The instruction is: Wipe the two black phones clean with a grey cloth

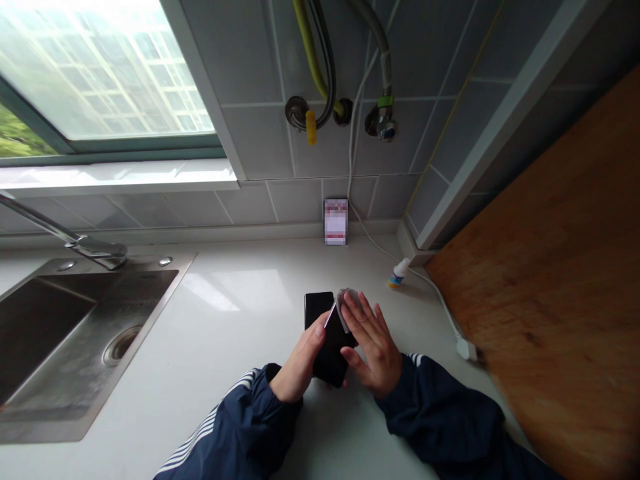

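Holds black phone-like slab [329,363] in left hand [299,363], closed round its left side with thumb on top and fingers underneath. Probably grips from below to keep the face exposed and steady. Tilts slab slightly, low over the counter [250,407]; can't tell if touching it. Lays right hand [374,350] over upper right part, with fingers almost straight, a bit spread, thumb held apart. Rests fingertips on greyish, crumpled-looking piece [343,319]; can't tell if pinched or just pressed, or what it is. Likely uses flat fingers to spread pressure over it. Shows a thin bright strip [330,315] between left thumb and grey piece; can't tell which it belongs to.

Props small lit screen [336,223] near-upright against back wall, probably for viewing; too blurred to read. Has small white-capped bottle [399,273] on counter to the right, beyond right hand, tilted or lying, just beside white cord [373,238]. Runs cord down tiled wall, past bottle, to white plug [466,348] by wooden panel [560,293]. Includes sink [150,330] and faucet [100,248] at left, well apart from the hands; pipes [315,60] above. Blocks view of grey piece with right fingers; crowds bottle with cord; limits right side with wooden panel.
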A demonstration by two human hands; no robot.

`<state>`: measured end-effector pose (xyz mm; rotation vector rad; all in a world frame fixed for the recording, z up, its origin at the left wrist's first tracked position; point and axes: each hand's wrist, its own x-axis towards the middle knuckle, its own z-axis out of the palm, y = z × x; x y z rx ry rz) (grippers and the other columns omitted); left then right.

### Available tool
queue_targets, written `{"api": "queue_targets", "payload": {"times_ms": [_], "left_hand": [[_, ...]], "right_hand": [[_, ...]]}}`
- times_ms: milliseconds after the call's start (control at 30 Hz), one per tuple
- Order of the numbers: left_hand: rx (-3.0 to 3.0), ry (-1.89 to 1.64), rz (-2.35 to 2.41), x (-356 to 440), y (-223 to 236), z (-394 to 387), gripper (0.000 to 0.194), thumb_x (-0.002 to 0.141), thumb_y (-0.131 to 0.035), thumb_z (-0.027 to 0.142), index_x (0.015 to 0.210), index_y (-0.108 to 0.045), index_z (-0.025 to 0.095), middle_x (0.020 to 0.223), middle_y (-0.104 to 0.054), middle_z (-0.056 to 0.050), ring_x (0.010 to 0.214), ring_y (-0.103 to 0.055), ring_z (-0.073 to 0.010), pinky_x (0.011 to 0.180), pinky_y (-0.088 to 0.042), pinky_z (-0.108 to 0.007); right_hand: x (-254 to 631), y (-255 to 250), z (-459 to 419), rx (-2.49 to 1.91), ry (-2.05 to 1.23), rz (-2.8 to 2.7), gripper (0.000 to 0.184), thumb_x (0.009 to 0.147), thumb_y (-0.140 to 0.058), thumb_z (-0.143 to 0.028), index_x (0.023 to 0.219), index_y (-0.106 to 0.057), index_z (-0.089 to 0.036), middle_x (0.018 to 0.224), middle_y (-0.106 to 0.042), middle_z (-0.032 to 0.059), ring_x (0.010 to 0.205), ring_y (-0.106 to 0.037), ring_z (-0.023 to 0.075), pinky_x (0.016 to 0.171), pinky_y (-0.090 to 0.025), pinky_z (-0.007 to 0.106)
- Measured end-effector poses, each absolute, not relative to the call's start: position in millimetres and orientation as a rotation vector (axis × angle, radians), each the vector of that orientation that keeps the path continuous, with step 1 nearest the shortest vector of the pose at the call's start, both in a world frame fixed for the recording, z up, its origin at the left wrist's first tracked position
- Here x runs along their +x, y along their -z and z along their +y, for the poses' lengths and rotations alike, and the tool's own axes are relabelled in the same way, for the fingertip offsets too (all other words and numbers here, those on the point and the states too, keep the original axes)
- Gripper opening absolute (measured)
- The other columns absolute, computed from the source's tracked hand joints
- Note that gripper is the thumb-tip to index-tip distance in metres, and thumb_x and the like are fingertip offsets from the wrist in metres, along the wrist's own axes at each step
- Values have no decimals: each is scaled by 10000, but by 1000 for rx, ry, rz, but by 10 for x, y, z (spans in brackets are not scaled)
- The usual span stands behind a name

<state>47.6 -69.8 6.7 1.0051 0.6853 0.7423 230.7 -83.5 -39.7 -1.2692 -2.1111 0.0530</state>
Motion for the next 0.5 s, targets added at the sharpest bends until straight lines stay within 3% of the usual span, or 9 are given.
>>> {"api": "queue_targets", "payload": {"times_ms": [200,300,367,500], "left_hand": [[960,-726,687,471,23,-704,680,977,-298,638,1546,-317,266,1206,-657,-177,580,-694,-181,444,-533,-252],[944,-786,683,469,105,-689,681,971,-321,639,1533,-352,256,1182,-675,-162,590,-679,-182,441,-513,-259],[919,-874,701,466,139,-669,657,967,-365,628,1488,-437,236,1217,-671,-150,734,-704,-221,528,-544,-283],[759,-962,735,461,117,-623,624,952,-410,641,1384,-555,214,1285,-658,-111,1105,-651,-301,892,-546,-399]], "right_hand": [[2295,411,-850,-1270,-68,-2121,657,1030,-244,-551,1580,-217,-193,1628,-284,96,1531,-175,322,1219,-165,576],[2272,401,-879,-1247,-83,-2157,698,1020,-198,-592,1580,-216,-177,1631,-271,105,1532,-163,333,1212,-165,597],[2249,382,-910,-1208,-90,-2222,726,1013,-192,-613,1581,-208,-161,1634,-256,115,1534,-145,343,1208,-157,615],[2185,328,-1001,-1072,-122,-2351,760,995,-213,-658,1572,-241,-165,1620,-293,106,1534,-136,342,1214,-106,626]]}}
